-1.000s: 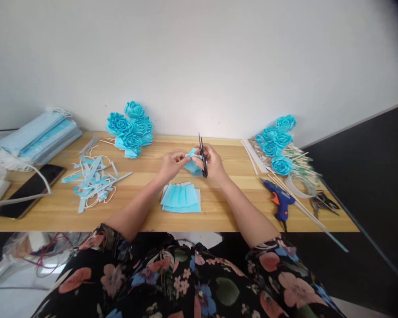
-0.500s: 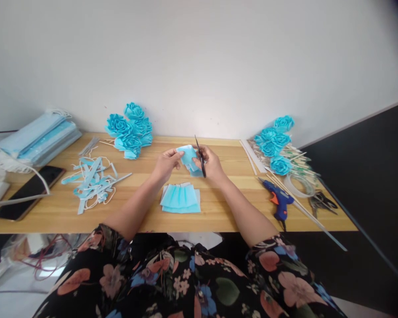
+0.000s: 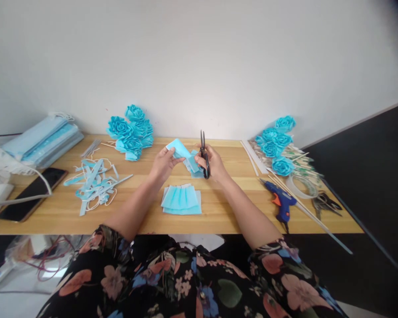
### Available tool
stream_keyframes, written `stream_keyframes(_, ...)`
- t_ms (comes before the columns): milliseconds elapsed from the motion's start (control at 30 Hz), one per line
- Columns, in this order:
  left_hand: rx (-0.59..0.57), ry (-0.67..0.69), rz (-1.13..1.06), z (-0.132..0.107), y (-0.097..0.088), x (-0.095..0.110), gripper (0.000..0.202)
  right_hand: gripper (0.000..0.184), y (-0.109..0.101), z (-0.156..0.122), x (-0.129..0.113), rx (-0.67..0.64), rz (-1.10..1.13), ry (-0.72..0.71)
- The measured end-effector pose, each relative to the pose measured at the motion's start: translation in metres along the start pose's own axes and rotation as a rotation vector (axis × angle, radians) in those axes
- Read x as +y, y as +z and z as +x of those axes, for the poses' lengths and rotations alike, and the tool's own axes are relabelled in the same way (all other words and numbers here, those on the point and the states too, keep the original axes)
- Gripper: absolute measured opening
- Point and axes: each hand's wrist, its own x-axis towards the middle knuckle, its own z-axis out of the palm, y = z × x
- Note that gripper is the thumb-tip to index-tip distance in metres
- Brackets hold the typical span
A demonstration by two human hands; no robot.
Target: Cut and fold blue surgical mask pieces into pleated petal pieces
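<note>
Between thumb and fingers, my left hand (image 3: 165,164) pinches a light-blue piece of mask fabric (image 3: 177,149) above the table. My right hand (image 3: 215,164) is closed on black-handled scissors (image 3: 204,154), whose blades point up toward the wall. Its thumb lies against more light-blue fabric (image 3: 194,163) under and beside the scissors; I cannot tell whether the fingers grip that fabric. Below my hands lies a small stack of pleated, cut mask pieces (image 3: 181,199), blue over white.
Cut strips and ear loops (image 3: 95,183) lie left, near a phone (image 3: 33,194) and packed masks (image 3: 43,137). Blue fabric roses stand at back left (image 3: 131,132) and right (image 3: 274,139). A glue gun (image 3: 281,198), tape roll (image 3: 301,185) and pliers (image 3: 325,204) lie right.
The fabric in my left hand has shifted left, tilted and spread away from the other pieces. My right hand has moved slightly right, with the scissors' blades more upright.
</note>
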Motion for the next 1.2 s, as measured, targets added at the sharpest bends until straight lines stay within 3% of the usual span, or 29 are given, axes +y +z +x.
stream_keyframes(200,0.244,-0.086,-0.254,0.015,-0.013,0.016,0.022,0.056,-0.001,-0.010,-0.014,-0.258,0.154,0.225)
stream_keyframes(367,0.268,-0.132,-0.307,0.018,-0.013,0.020,0.023,0.064,-0.004,-0.010,-0.009,-0.430,0.215,0.308)
stream_keyframes(900,0.230,-0.175,-0.212,0.009,-0.004,0.023,0.023,0.066,-0.004,-0.009,-0.008,-0.444,0.226,0.336)
stream_keyframes(1200,0.098,-0.112,-0.186,0.012,-0.011,0.013,0.019,0.068,-0.004,-0.008,-0.003,-0.458,0.222,0.341)
